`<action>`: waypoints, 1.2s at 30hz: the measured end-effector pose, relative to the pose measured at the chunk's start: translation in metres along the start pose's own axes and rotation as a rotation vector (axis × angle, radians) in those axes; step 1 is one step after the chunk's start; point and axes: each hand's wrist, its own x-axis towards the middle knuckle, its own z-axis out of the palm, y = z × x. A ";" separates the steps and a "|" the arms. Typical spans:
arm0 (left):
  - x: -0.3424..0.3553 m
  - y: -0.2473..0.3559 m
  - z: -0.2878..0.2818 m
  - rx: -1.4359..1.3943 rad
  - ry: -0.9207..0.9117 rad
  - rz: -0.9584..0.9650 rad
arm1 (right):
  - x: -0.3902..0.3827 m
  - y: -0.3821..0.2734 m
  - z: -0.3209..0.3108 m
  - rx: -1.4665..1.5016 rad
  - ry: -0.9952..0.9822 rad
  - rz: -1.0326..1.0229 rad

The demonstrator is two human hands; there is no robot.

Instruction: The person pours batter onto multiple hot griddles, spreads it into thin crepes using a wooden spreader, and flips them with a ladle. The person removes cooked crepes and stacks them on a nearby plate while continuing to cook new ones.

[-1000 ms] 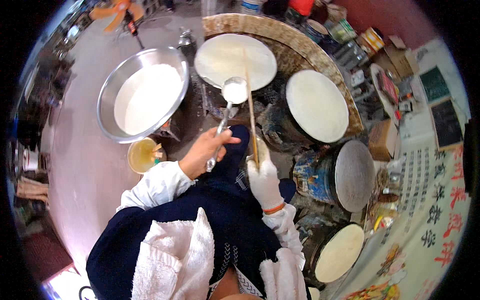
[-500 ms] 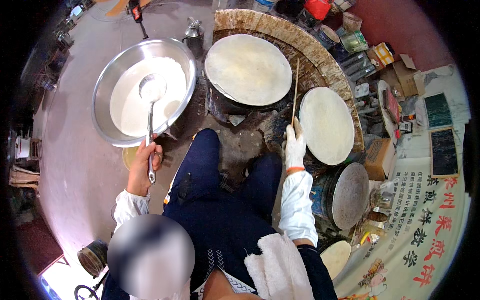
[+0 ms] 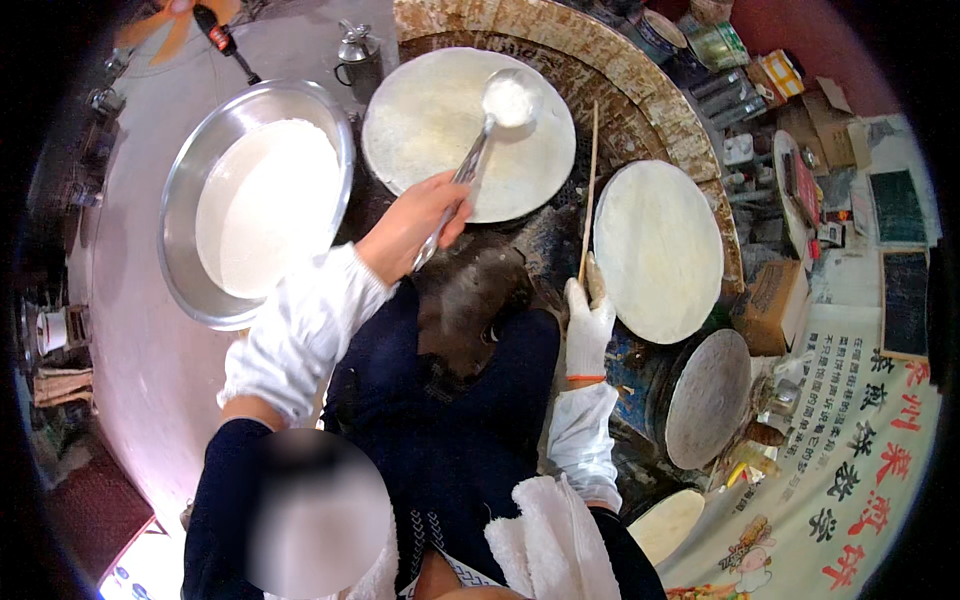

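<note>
The left hand [image 3: 425, 222] wraps its fingers around the handle of a metal ladle [image 3: 470, 160]; the bowl, holding a white mixture, is over a large pale round [image 3: 425, 120] at far centre. The gloved right hand [image 3: 590, 325] pinches a thin wooden stick [image 3: 590, 185] between its fingers, just left of a second pale round [image 3: 660, 250]. A steel basin [image 3: 178, 245] of white mixture stands left.

A fan with orange blades [image 3: 168, 40] showed at the upper left, and a lidded metal jug [image 3: 361, 66] stood to its right. Far right were a brown cardboard box [image 3: 770, 308], a pale printed banner [image 3: 800, 480], and a green board [image 3: 897, 207] beside a black board [image 3: 905, 305].
</note>
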 end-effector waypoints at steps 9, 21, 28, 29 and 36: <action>0.130 -0.035 0.042 0.318 -0.010 0.072 | 0.019 0.052 -0.006 -0.184 0.053 -0.158; 0.151 -0.042 0.051 0.452 0.168 0.139 | 0.039 0.074 0.007 -0.017 -0.111 0.004; 0.131 -0.044 0.031 0.369 0.169 0.112 | 0.041 0.050 0.009 0.115 -0.024 0.054; 0.131 -0.046 0.030 0.375 0.166 0.110 | 0.045 0.055 0.013 0.052 -0.029 0.040; 0.123 -0.043 0.025 0.119 0.144 0.029 | 0.057 0.039 0.045 0.056 -0.130 0.075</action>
